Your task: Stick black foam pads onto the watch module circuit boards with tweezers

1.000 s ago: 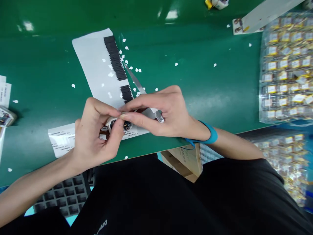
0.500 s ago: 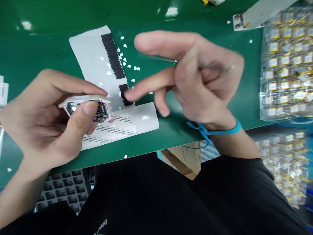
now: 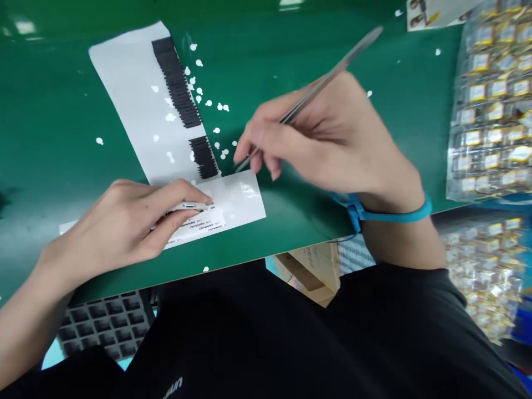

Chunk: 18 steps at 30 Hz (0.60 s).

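Note:
My left hand (image 3: pixel 133 219) is closed around a small white device housing (image 3: pixel 189 205), held on edge over the printed label sheet (image 3: pixel 233 205); most of the housing is hidden by my fingers. Between the thumb and fingers of my right hand (image 3: pixel 316 133) is a pair of metal tweezers (image 3: pixel 311 94). Their tips point down-left, close to the upper edge of the label sheet. Left of the tips lies a white backing sheet (image 3: pixel 124 100) with a long row of black strips (image 3: pixel 177 83) and a shorter row (image 3: pixel 203 157).
Small white round tabs (image 3: pixel 208 103) are scattered over the green table (image 3: pixel 291 33). At right is a clear tray (image 3: pixel 490 111) of yellow-edged parts. Below the table edge are a black compartment tray (image 3: pixel 108 324) and a cardboard box (image 3: pixel 320 266). A blue wrist strap (image 3: pixel 394 218) circles my right wrist.
My left hand has turned over and lowered the housing, so its open interior no longer shows. My right hand has swung the tweezers round into a pinch, tips pointing at the sheets.

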Each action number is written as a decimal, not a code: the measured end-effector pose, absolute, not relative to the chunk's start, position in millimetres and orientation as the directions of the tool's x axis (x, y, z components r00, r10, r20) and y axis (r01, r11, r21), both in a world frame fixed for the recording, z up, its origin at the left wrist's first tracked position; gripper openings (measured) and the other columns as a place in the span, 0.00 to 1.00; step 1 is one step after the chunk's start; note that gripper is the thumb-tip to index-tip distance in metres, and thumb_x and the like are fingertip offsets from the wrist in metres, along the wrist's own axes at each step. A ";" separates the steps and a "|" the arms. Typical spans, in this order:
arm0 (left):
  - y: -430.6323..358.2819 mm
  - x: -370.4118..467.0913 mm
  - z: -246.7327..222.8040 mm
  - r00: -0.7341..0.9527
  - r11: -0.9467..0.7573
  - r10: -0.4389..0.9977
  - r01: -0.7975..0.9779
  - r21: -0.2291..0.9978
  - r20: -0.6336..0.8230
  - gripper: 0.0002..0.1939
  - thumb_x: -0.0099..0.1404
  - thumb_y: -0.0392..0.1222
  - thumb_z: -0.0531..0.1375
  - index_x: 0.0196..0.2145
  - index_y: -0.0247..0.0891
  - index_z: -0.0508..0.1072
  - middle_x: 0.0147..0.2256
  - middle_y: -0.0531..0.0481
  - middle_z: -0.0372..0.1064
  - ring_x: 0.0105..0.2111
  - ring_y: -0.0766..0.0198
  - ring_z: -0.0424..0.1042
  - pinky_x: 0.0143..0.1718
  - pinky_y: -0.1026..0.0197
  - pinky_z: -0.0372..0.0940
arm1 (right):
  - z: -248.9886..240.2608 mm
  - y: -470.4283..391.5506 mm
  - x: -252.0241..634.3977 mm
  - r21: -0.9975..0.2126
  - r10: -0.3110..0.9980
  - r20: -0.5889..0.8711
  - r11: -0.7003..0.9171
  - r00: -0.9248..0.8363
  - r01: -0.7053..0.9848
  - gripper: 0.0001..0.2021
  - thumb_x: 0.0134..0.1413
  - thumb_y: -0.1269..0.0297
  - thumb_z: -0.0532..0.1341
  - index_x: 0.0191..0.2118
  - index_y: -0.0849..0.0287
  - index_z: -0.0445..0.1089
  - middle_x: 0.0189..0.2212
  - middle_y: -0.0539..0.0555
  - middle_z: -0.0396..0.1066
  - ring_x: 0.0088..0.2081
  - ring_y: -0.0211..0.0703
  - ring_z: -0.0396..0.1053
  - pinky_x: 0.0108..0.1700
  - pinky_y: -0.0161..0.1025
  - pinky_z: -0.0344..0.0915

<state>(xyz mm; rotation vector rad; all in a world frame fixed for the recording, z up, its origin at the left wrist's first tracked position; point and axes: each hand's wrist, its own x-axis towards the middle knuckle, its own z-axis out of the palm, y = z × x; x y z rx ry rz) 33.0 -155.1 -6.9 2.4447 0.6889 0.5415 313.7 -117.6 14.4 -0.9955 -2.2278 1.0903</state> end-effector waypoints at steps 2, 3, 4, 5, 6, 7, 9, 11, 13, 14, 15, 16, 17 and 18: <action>-151.6 33.7 -7.9 0.795 -0.740 0.552 0.328 0.587 0.252 0.11 0.77 0.39 0.59 0.53 0.45 0.78 0.26 0.57 0.78 0.12 0.69 0.60 0.15 0.64 0.54 | 13.4 -121.5 308.2 -0.904 0.726 -0.040 0.266 -0.687 0.333 0.17 0.73 0.65 0.59 0.29 0.57 0.76 0.27 0.45 0.80 0.28 0.30 0.78 0.28 0.25 0.73; -150.2 34.3 -7.6 0.797 -0.749 0.540 0.307 0.587 0.271 0.10 0.77 0.39 0.59 0.53 0.44 0.78 0.25 0.58 0.76 0.11 0.70 0.58 0.14 0.65 0.54 | 11.7 -123.3 305.1 -0.930 0.692 -0.104 0.187 -0.714 0.317 0.16 0.73 0.67 0.60 0.30 0.58 0.76 0.27 0.45 0.81 0.27 0.30 0.78 0.27 0.26 0.73; -149.1 34.8 -7.1 0.799 -0.756 0.530 0.293 0.586 0.284 0.10 0.77 0.39 0.59 0.52 0.44 0.78 0.23 0.60 0.74 0.11 0.71 0.57 0.14 0.65 0.53 | 9.2 -124.9 302.2 -0.937 0.662 -0.157 0.133 -0.732 0.322 0.16 0.72 0.68 0.61 0.29 0.58 0.75 0.26 0.45 0.81 0.26 0.31 0.78 0.27 0.27 0.74; -148.4 35.3 -6.5 0.796 -0.758 0.529 0.289 0.584 0.293 0.10 0.78 0.39 0.59 0.52 0.43 0.78 0.21 0.61 0.71 0.10 0.71 0.55 0.14 0.66 0.52 | 6.2 -126.2 299.5 -0.937 0.644 -0.200 0.095 -0.738 0.337 0.17 0.72 0.68 0.61 0.28 0.58 0.73 0.26 0.46 0.81 0.26 0.32 0.79 0.28 0.27 0.75; -148.1 35.6 -6.1 0.794 -0.756 0.534 0.295 0.584 0.291 0.10 0.78 0.39 0.58 0.51 0.43 0.78 0.19 0.62 0.68 0.10 0.72 0.54 0.14 0.66 0.51 | 3.1 -127.1 297.3 -0.935 0.632 -0.231 0.066 -0.740 0.348 0.17 0.72 0.68 0.60 0.27 0.58 0.72 0.26 0.46 0.81 0.27 0.33 0.79 0.29 0.28 0.75; -148.0 35.7 -5.9 0.794 -0.753 0.536 0.297 0.587 0.287 0.10 0.78 0.39 0.58 0.51 0.43 0.78 0.19 0.62 0.66 0.10 0.72 0.54 0.14 0.67 0.50 | 0.3 -127.7 295.7 -0.935 0.626 -0.253 0.038 -0.738 0.353 0.17 0.73 0.69 0.60 0.28 0.58 0.72 0.26 0.47 0.81 0.27 0.33 0.80 0.29 0.29 0.76; -148.3 35.4 -6.3 0.798 -0.748 0.536 0.296 0.594 0.277 0.10 0.78 0.39 0.59 0.50 0.42 0.79 0.19 0.61 0.67 0.10 0.72 0.53 0.14 0.66 0.51 | -3.6 -128.2 294.0 -0.934 0.639 -0.283 -0.013 -0.715 0.358 0.16 0.73 0.67 0.61 0.29 0.58 0.71 0.26 0.47 0.81 0.27 0.34 0.80 0.30 0.29 0.76; -148.6 34.7 -7.4 0.806 -0.746 0.530 0.295 0.597 0.263 0.10 0.78 0.39 0.58 0.51 0.42 0.79 0.22 0.61 0.71 0.11 0.72 0.55 0.15 0.66 0.53 | -4.9 -128.1 294.1 -0.935 0.658 -0.298 -0.053 -0.692 0.352 0.15 0.72 0.63 0.64 0.29 0.57 0.71 0.26 0.47 0.81 0.27 0.35 0.80 0.29 0.30 0.77; -148.4 33.9 -8.6 0.810 -0.751 0.525 0.297 0.589 0.261 0.10 0.78 0.39 0.58 0.52 0.43 0.78 0.23 0.61 0.72 0.12 0.71 0.57 0.17 0.67 0.54 | -4.8 -127.9 295.0 -0.937 0.663 -0.299 -0.067 -0.686 0.343 0.18 0.70 0.58 0.66 0.27 0.57 0.71 0.26 0.48 0.82 0.27 0.35 0.80 0.29 0.29 0.77; -148.1 33.6 -9.1 0.808 -0.756 0.523 0.293 0.585 0.271 0.10 0.78 0.39 0.58 0.52 0.42 0.78 0.23 0.60 0.72 0.12 0.71 0.58 0.17 0.67 0.54 | -4.7 -127.8 295.5 -0.938 0.658 -0.299 -0.071 -0.691 0.338 0.19 0.70 0.56 0.67 0.27 0.57 0.71 0.27 0.49 0.82 0.27 0.35 0.80 0.29 0.29 0.77; -147.8 33.4 -9.5 0.808 -0.762 0.517 0.284 0.582 0.282 0.10 0.78 0.38 0.59 0.52 0.41 0.79 0.22 0.60 0.71 0.12 0.71 0.58 0.17 0.67 0.54 | -4.7 -127.6 296.0 -0.940 0.645 -0.300 -0.077 -0.703 0.331 0.19 0.70 0.55 0.67 0.27 0.57 0.72 0.27 0.49 0.82 0.27 0.35 0.80 0.29 0.28 0.77; -147.6 33.2 -9.9 0.807 -0.768 0.512 0.276 0.578 0.295 0.09 0.78 0.38 0.59 0.51 0.40 0.79 0.22 0.59 0.70 0.12 0.71 0.58 0.17 0.67 0.54 | -5.1 -127.3 296.4 -0.942 0.630 -0.304 -0.087 -0.715 0.324 0.19 0.71 0.55 0.66 0.28 0.57 0.73 0.28 0.49 0.83 0.27 0.35 0.80 0.30 0.28 0.77; -147.6 33.0 -10.3 0.809 -0.771 0.508 0.273 0.575 0.297 0.09 0.78 0.38 0.60 0.51 0.39 0.79 0.21 0.59 0.70 0.13 0.71 0.58 0.17 0.67 0.54 | -5.9 -126.9 296.8 -0.944 0.616 -0.308 -0.099 -0.725 0.316 0.18 0.72 0.55 0.65 0.29 0.58 0.74 0.28 0.49 0.83 0.28 0.34 0.80 0.31 0.28 0.78; -148.0 32.9 -10.7 0.811 -0.771 0.509 0.281 0.572 0.288 0.10 0.78 0.37 0.60 0.51 0.39 0.79 0.21 0.59 0.69 0.13 0.70 0.59 0.17 0.67 0.54 | -7.0 -126.4 297.0 -0.945 0.601 -0.312 -0.113 -0.736 0.307 0.17 0.72 0.55 0.65 0.30 0.58 0.75 0.28 0.49 0.83 0.28 0.34 0.81 0.32 0.28 0.78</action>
